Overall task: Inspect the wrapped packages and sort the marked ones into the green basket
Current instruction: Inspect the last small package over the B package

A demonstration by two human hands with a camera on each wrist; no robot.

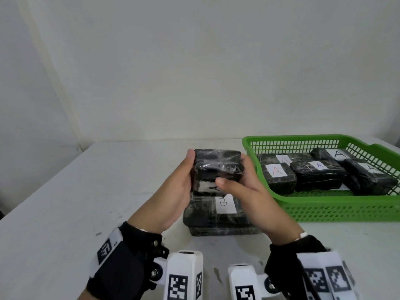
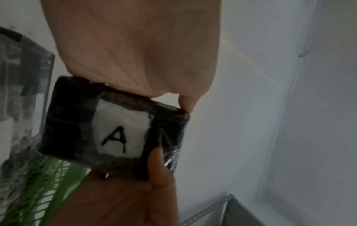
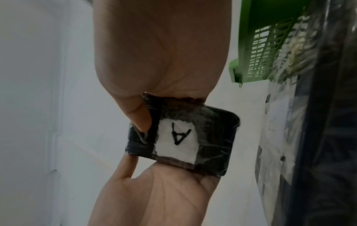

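Presently my left hand (image 1: 177, 187) and right hand (image 1: 244, 191) grip one wrapped package (image 1: 217, 167), label "A" (image 2: 119, 137) facing me. Green basket (image 1: 324, 208) sits at three o'clock on the bench (image 1: 65, 202).

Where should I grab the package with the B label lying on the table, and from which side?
Probably the B package by its two short ends, from above: it lies flat, label up, and the package held by the left hand and right hand hangs over its far edge.
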